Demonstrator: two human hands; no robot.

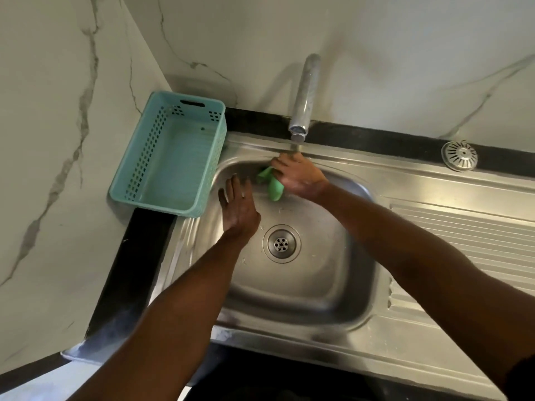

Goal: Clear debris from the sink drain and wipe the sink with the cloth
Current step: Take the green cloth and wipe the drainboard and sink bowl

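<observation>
- The right hand [299,176] is reaching across the sink [333,302] to the far rim of the bowl, directly below the tap [304,94], with the forearm stretching in from the lower right.
- Its fingers are curling around a green cloth [272,185], grasping it against the far wall of the bowl; the knuckles are facing up.
- The left hand [238,208] is lying released inside the bowl, fingers straight and slightly spread, pointing toward the far left corner; it is holding nothing, and whether the palm is touching the steel is not clear.
- The two hands are sitting near each other, with the cloth between them.
- The cloth is looking crumpled and bright green, with a folded tail hanging down below the right hand.
- The sink is showing as a brushed steel bowl with a ribbed draining board on its right side.
- The drain [281,243] is sitting in the middle of the bowl floor, a round metal ring with small holes, uncovered, just right of the left wrist.
- A few pale specks are lying on the steel around the drain.
- A round metal strainer [459,155] is resting on the dark ledge behind the draining board, well apart from the drain.
- A teal plastic basket [170,157] is standing on the counter corner, just left of the bowl.
</observation>
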